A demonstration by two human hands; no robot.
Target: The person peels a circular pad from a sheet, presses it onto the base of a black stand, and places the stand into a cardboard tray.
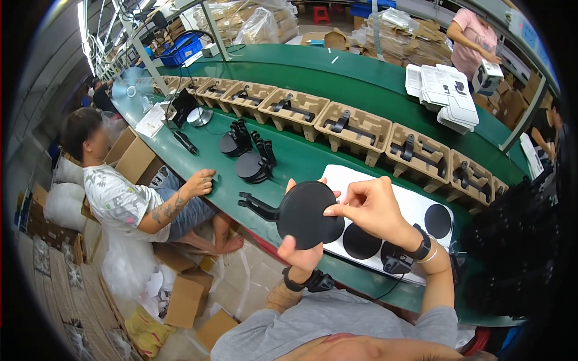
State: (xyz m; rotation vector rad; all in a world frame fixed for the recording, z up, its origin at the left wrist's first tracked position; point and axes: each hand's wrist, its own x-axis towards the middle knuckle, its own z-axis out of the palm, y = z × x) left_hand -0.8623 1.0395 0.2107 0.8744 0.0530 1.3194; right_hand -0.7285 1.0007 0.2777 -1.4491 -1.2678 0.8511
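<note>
My left hand [299, 256] grips a black round stand base [308, 215] from beneath and behind, its flat face up toward me. A forked black arm [259, 207] sticks out from the base to the left. At the base's right edge is my right hand [376, 207], fingers curled and thumb tip touching the rim; whether anything small is pinched there is hidden. Under my right hand lies a white sheet [415, 213] with black round pads [361, 242] on it, partly covered by my wrist.
More black stand bases [253, 166] are piled on the green table [211, 144]. Beyond runs a row of cardboard pulp trays [355, 129] holding black parts. White printed boxes [442, 93] are stacked at far right. A co-worker [120, 180] sits at left; another person [472, 42] stands opposite.
</note>
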